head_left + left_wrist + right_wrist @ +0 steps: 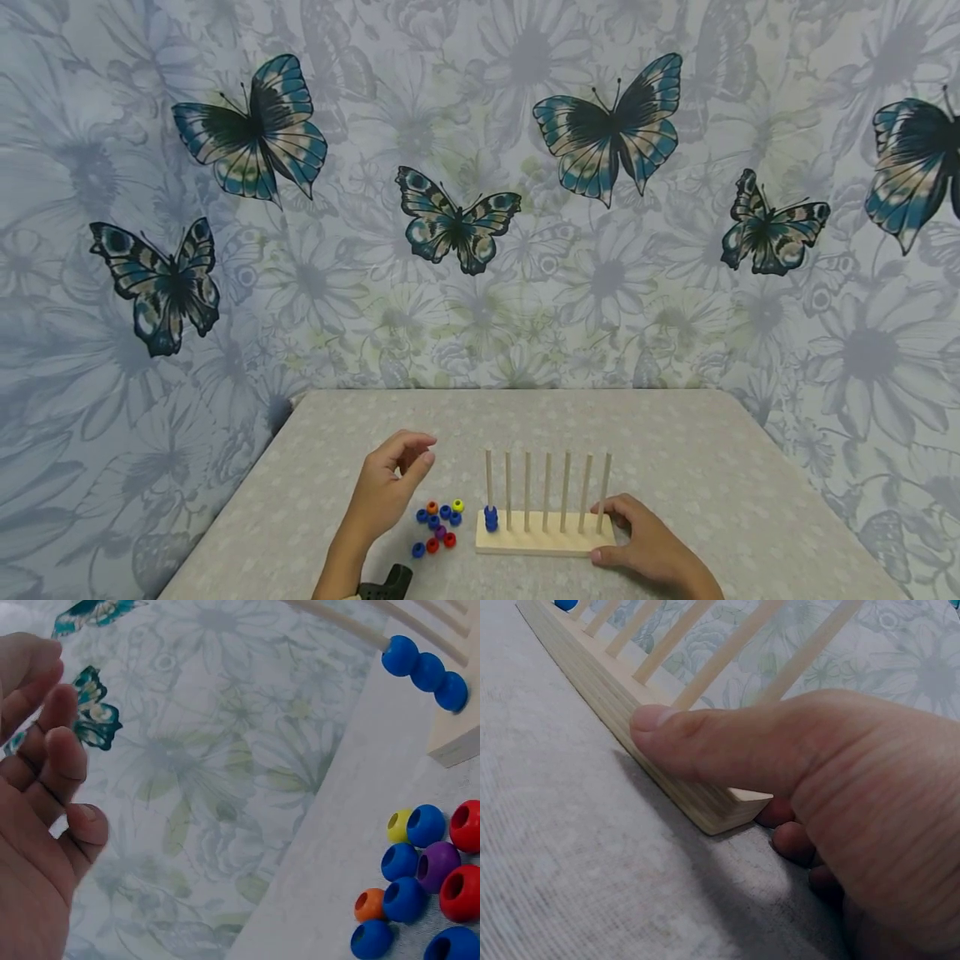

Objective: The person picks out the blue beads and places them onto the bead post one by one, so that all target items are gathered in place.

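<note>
- The wooden base [545, 547] lies on the worktop [420, 412], lower centre of the head view, carrying a row of seven upright pegs [527, 492].
- Three blue beads [491, 520] sit stacked low on the leftmost peg.
- The right hand [652, 542], lower right of centre, has its grip on the base's right end: thumb along the front edge, other fingers around the far side.
- The left hand [384, 493], lower left of centre, is raised, its grip loosely bent with a narrow gap between thumb and forefinger, holding nothing.
- Loose beads [440, 532] lie between the left hand and the base: five blue, two red, one orange, one yellow, one purple.
- A dark strap [386, 583] shows at the bottom edge, by the left wrist.
- Butterflies [611, 133] mark the floral wall across the upper frame.
</note>
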`<state>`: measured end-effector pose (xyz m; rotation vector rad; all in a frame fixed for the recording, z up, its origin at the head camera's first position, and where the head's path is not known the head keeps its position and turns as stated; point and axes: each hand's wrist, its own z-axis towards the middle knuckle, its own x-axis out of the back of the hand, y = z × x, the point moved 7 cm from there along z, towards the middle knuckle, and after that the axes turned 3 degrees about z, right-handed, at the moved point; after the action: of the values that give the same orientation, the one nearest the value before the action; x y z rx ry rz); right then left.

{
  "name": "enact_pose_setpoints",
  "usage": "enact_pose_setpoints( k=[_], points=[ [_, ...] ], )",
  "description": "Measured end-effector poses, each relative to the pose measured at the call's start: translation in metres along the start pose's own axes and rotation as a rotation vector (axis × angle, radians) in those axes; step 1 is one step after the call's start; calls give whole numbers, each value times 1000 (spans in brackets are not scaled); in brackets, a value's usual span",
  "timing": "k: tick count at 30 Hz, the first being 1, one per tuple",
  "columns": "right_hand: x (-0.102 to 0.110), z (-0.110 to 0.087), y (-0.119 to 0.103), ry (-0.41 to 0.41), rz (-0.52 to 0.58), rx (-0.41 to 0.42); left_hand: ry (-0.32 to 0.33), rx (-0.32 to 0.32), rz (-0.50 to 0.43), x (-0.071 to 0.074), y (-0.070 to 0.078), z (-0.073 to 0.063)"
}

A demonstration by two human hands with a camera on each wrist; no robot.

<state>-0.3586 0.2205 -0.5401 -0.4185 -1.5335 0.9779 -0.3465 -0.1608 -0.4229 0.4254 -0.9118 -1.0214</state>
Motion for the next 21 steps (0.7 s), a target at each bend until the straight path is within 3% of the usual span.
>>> enact_pose_setpoints(
  k=[7,16,21],
  points=[
    [0,0,1,2,-24,-29,-57,202,-84,-6,-34,-3],
    [-1,-2,1,-15,1,-15,-102,329,-149,-13,-69,-11],
    [-1,-1,0,-17,-5,-22,-90,371,-144,-13,-76,-15]
  ],
)
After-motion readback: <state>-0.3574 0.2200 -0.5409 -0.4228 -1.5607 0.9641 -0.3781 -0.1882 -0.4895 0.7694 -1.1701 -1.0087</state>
